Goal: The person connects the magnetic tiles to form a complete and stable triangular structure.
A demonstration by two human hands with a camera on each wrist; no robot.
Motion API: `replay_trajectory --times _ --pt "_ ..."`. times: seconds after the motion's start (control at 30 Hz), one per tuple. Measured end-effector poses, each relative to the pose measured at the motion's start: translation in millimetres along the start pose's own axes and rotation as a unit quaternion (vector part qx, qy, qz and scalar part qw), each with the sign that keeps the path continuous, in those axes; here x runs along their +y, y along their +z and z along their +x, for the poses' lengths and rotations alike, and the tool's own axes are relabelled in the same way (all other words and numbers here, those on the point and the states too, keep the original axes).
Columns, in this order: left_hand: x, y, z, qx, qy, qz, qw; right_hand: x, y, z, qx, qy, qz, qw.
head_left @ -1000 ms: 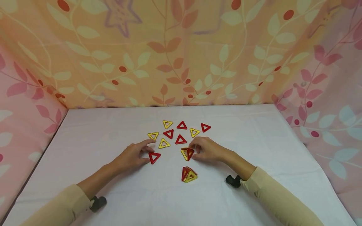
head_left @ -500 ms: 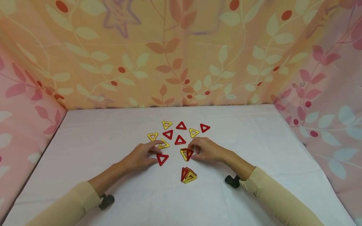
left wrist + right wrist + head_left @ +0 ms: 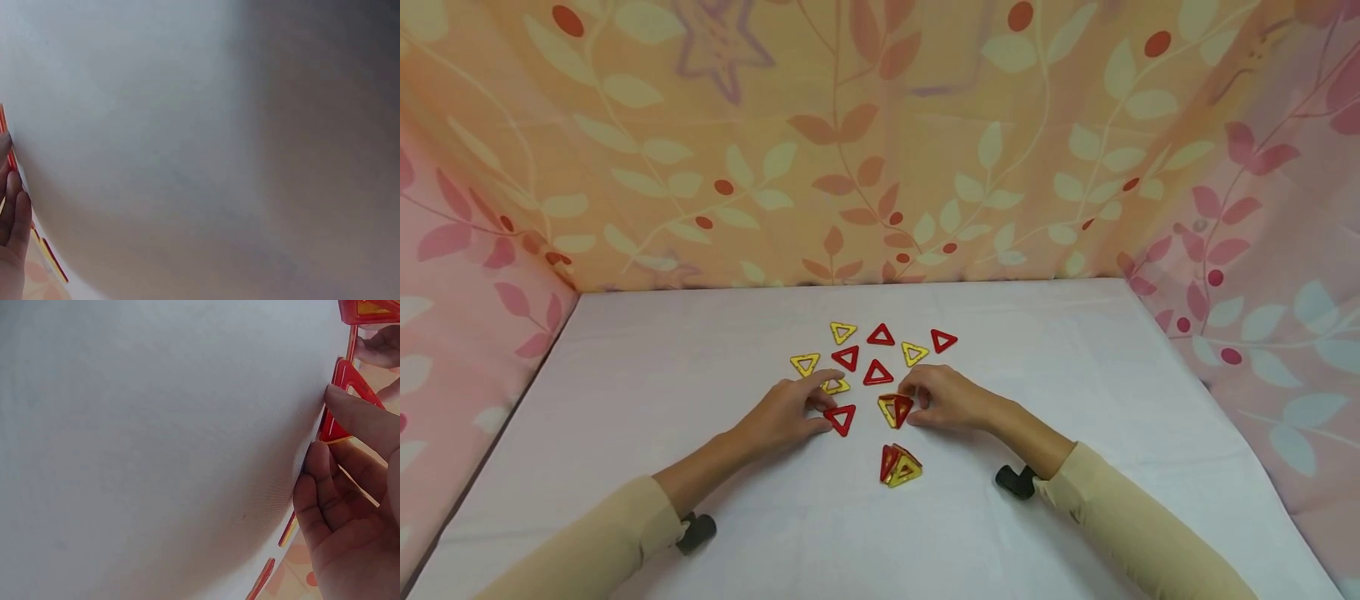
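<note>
My left hand (image 3: 786, 414) holds a flat red triangle tile (image 3: 852, 416) at its left side, with the index finger stretched beyond it. That finger partly covers a yellow triangle tile (image 3: 841, 387). Just to the right, my right hand (image 3: 951, 398) grips a small pyramid (image 3: 903, 408) of red and yellow triangle tiles at its right side. The right wrist view shows thumb and fingertips on either side of its red face (image 3: 335, 428). A second pyramid (image 3: 888, 460), also red and yellow, stands nearer the front. In the left wrist view the left fingers (image 3: 22, 215) show only at the edge.
Beyond the hands, several loose red and yellow triangle tiles lie flat, among them a red one (image 3: 944, 347) at the right and a yellow one (image 3: 806, 357) at the left. A white cloth (image 3: 1037, 333) covers the table. Patterned curtains (image 3: 925, 167) enclose the back and sides.
My left hand has moved right with the red triangle tile, bringing it closer to the pyramid in my right hand. The right hand and both pyramids have stayed in place.
</note>
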State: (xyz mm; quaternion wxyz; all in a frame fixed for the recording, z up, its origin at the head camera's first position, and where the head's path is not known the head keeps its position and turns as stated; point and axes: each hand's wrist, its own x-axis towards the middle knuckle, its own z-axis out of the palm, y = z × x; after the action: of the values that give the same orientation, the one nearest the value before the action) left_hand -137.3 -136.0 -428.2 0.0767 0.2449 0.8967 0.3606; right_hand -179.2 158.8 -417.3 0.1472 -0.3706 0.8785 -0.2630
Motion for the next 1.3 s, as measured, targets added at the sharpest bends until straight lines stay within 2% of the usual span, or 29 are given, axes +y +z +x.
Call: replay_trajectory --times 0.23,0.5,0.83,1.3 --pt "4.9 4.4 4.0 0.007 -0.006 0.010 0.9999 0 0 -0.7 0.001 0.002 0.000 1.0000" --pt "9.6 10.7 9.9 0.003 -0.001 -0.012 0.9999 -1 0 0.1 0.005 -0.008 -0.001 1.0000" --pt "15.6 17.3 18.5 -0.011 -0.015 -0.025 0.9995 -2 1 1.7 0.000 0.002 -0.011 0.9999" --pt "19.7 20.1 19.8 -0.013 -0.004 -0.005 0.9999 -4 0 0.6 0.003 0.006 -0.010 0.9999"
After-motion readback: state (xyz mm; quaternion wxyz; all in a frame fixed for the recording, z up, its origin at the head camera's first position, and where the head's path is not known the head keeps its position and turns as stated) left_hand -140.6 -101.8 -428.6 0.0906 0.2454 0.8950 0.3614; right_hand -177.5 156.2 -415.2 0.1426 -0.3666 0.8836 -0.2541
